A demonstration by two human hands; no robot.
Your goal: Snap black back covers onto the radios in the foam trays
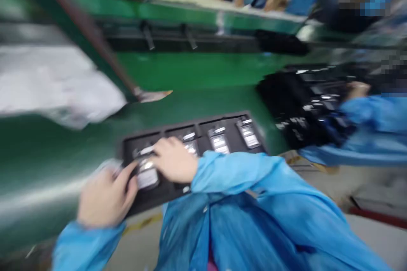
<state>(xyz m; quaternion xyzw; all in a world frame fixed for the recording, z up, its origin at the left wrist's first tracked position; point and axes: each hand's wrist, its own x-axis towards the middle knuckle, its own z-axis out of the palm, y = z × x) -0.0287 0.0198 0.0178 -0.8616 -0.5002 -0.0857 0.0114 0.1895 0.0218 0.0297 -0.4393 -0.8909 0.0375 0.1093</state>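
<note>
A black compartment tray (233,127) lies on the green work surface before me. Flat electronic parts with white labels sit in its compartments, the clearest being the far-right part (248,133) and the part (218,140) beside it. My left hand (106,197) is at the tray's left end, thumb and finger closed at the left edge of the leftmost labelled part (148,178). From the right, my right hand (174,160) reaches across with its fingers bent onto that part's upper right side. It partly covers another labelled part (190,146). Blur hides the exact finger contacts.
A white plastic sheet or bag (57,80) lies at left, behind a slanted green post (82,21). At right, a co-worker's hand (358,89) is over stacked black trays (286,97) holding parts. Other people in blue stand beyond the raised ledge (190,6).
</note>
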